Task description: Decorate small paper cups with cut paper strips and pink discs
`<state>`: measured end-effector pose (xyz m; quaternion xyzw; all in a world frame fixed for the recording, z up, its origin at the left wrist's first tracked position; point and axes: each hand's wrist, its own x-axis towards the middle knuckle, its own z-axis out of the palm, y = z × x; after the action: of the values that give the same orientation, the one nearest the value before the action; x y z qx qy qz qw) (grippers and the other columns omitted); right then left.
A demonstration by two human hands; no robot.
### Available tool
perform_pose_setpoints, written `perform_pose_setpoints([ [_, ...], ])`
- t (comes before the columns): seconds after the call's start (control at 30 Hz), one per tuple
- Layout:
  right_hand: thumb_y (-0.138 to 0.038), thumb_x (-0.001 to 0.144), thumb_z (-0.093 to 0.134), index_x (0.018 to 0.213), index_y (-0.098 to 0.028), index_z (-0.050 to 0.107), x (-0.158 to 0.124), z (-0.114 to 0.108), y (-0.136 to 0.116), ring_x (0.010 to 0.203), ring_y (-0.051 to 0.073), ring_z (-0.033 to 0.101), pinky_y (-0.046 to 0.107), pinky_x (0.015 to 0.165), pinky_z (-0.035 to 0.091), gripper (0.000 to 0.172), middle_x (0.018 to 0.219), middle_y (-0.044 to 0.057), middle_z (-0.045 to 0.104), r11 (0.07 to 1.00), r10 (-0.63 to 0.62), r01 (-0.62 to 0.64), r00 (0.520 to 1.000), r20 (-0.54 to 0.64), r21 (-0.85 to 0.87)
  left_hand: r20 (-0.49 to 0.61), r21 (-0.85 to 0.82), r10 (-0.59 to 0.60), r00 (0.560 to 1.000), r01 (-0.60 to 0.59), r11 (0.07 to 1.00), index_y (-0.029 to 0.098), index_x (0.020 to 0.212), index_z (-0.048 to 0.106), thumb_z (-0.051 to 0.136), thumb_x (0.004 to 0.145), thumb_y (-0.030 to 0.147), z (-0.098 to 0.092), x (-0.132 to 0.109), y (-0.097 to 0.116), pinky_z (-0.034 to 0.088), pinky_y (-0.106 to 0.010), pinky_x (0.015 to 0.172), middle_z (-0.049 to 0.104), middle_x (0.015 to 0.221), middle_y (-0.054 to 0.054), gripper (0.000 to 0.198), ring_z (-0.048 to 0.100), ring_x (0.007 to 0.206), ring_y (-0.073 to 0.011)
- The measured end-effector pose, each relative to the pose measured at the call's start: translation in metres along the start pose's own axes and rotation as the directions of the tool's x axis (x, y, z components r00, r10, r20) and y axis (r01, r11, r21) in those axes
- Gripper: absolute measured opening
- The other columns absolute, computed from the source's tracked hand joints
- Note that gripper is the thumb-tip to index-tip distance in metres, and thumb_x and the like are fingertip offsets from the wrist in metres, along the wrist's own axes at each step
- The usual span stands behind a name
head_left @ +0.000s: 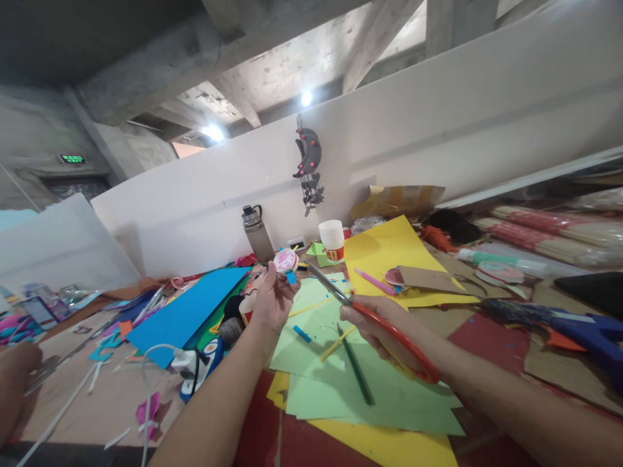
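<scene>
My left hand (pixel 270 299) is raised over the table, fingers pinched on a small round pink-and-white paper piece (pixel 285 261) with a blue tab under it. My right hand (pixel 377 327) grips red-handled scissors (pixel 389 327); their metal blades point up-left toward the round piece, a short way from it. Below both hands lie light green paper sheets (pixel 341 383) with a dark green pencil (pixel 356 366) and thin yellow strips on them.
Yellow paper (pixel 389 253), a blue sheet (pixel 187 311), a grey bottle (pixel 257 233), paper cups (pixel 332 239) and a blue glue gun (pixel 579 327) crowd the table. A white board wall (pixel 413 136) backs it. Another person's hand (pixel 17 383) is at far left among scraps.
</scene>
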<state>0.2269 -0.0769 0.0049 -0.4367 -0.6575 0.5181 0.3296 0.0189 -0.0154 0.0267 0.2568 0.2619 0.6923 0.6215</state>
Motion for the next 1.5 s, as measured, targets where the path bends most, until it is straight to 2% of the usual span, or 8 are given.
perform_pose_setpoints([
  [0.27,-0.057,0.082,0.049,0.069,-0.022,0.037,-0.004,0.003,-0.011,0.035,0.005,0.033,0.017,0.035,0.026,0.039,0.046,-0.009,0.036,0.999,0.035,-0.034,0.999,-0.03,0.036,0.014,-0.01,0.003,1.0,-0.003,1.0,0.013,0.077,0.057,0.061,0.085,0.031,-0.001,0.001,0.0,0.048,-0.021,0.051,0.06,0.059,-0.001,0.019,0.061,0.057,-0.012],
  [0.6,-0.057,0.082,0.049,0.07,-0.021,0.04,-0.004,0.004,-0.008,0.034,0.005,0.034,0.018,0.035,0.025,0.038,0.047,-0.008,0.038,0.999,0.031,-0.029,0.999,-0.03,0.042,0.012,0.001,0.002,1.0,-0.002,1.0,0.013,0.075,0.057,0.063,0.083,0.033,-0.002,0.001,-0.001,0.049,-0.023,0.053,0.061,0.059,-0.002,0.022,0.063,0.06,-0.0137],
  [0.8,-0.061,0.078,0.053,0.068,-0.022,0.039,-0.005,0.005,-0.012,0.034,0.005,0.031,0.018,0.035,0.023,0.042,0.044,-0.01,0.033,0.994,0.044,-0.04,0.998,-0.042,0.1,0.006,0.004,0.0,1.0,0.0,1.0,0.014,0.073,0.056,0.065,0.081,0.033,-0.001,0.0,-0.002,0.048,-0.021,0.052,0.062,0.06,-0.002,0.023,0.063,0.06,-0.0129],
  [0.97,-0.061,0.08,0.051,0.07,-0.022,0.039,-0.001,0.002,0.0,0.036,0.006,0.036,0.019,0.036,0.029,0.042,0.047,-0.008,0.037,0.996,0.006,-0.002,0.999,-0.043,0.088,-0.001,0.005,0.0,1.0,0.0,1.0,0.014,0.074,0.058,0.066,0.081,0.027,-0.003,0.0,-0.003,0.05,-0.021,0.054,0.06,0.057,0.0,0.016,0.06,0.055,-0.0106],
  [1.07,-0.061,0.082,0.049,0.073,-0.023,0.04,0.005,0.004,0.012,0.038,0.007,0.039,0.019,0.036,0.03,0.04,0.052,-0.008,0.038,0.99,-0.044,0.055,0.995,-0.085,0.13,0.066,0.016,0.041,0.997,-0.042,0.999,0.015,0.082,0.061,0.068,0.078,0.018,-0.005,0.001,-0.007,0.052,-0.021,0.058,0.064,0.065,0.0,0.009,0.061,0.057,-0.0097],
  [1.2,-0.064,0.082,0.048,0.075,-0.023,0.04,0.009,0.008,0.019,0.04,0.007,0.04,0.019,0.037,0.033,0.042,0.054,-0.008,0.04,0.977,-0.062,0.082,0.993,-0.105,0.199,0.123,0.047,0.089,0.988,-0.096,0.994,0.015,0.087,0.061,0.073,0.07,0.011,-0.006,-0.002,-0.015,0.054,-0.023,0.068,0.068,0.08,-0.002,0.021,0.065,0.07,-0.011],
  [1.37,-0.07,0.079,0.045,0.074,-0.023,0.039,0.008,0.01,0.011,0.038,0.007,0.037,0.02,0.037,0.033,0.048,0.052,-0.008,0.04,0.954,-0.05,0.071,0.996,-0.078,0.29,0.088,0.073,0.11,0.99,-0.116,0.99,0.016,0.086,0.061,0.076,0.065,0.007,-0.001,-0.009,-0.025,0.054,-0.025,0.073,0.068,0.081,0.001,0.028,0.066,0.072,-0.0111],
  [1.5,-0.07,0.077,0.048,0.074,-0.023,0.039,0.008,0.012,0.006,0.039,0.007,0.039,0.021,0.039,0.034,0.048,0.052,-0.008,0.041,0.945,-0.028,0.056,0.995,-0.091,0.322,0.072,0.095,0.101,0.992,-0.108,0.99,0.016,0.087,0.06,0.078,0.062,0.008,0.002,-0.013,-0.031,0.053,-0.025,0.071,0.068,0.084,0.001,0.031,0.065,0.073,-0.0115],
])
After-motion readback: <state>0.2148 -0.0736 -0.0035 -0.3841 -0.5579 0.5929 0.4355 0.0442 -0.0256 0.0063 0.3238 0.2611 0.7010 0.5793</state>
